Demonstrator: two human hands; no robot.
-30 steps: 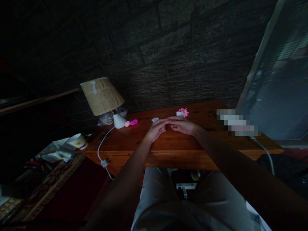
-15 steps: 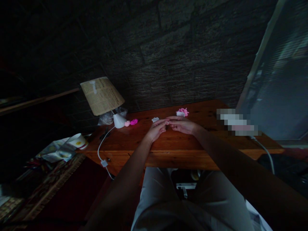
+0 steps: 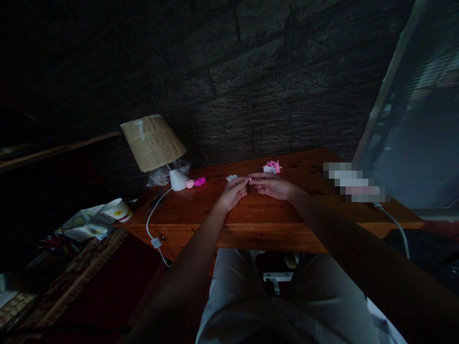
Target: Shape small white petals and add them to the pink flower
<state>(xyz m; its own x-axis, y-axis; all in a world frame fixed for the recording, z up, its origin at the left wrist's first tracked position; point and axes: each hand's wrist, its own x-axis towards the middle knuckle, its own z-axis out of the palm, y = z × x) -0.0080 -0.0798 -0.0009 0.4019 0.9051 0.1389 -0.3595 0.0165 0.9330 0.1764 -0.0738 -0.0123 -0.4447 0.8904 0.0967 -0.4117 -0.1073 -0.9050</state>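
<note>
My left hand [image 3: 234,193] and my right hand [image 3: 271,186] meet fingertip to fingertip above the wooden table [image 3: 258,210]. Both are closed in a pinch on a small whitish piece [image 3: 250,180] that looks like modelling clay. Just behind my left fingers lies a flat white lump [image 3: 231,177]. Beyond my right hand sits a pink, stringy clay-like form [image 3: 274,166] with a white part [image 3: 268,169] at its front. Farther left are a pale pink ball [image 3: 190,183] and a bright magenta lump [image 3: 200,181], side by side.
A lamp [image 3: 154,143] with a newsprint shade stands at the table's left, its white cord hanging over the front edge. A paper cup [image 3: 117,209] is at the far left. A blurred-out object [image 3: 355,184] lies on the right, with a cable. A dark brick wall [image 3: 251,95] rises behind.
The fingertips have drawn slightly apart and show more of the small whitish piece. The hands otherwise keep their place, and the lumps on the table have not moved.
</note>
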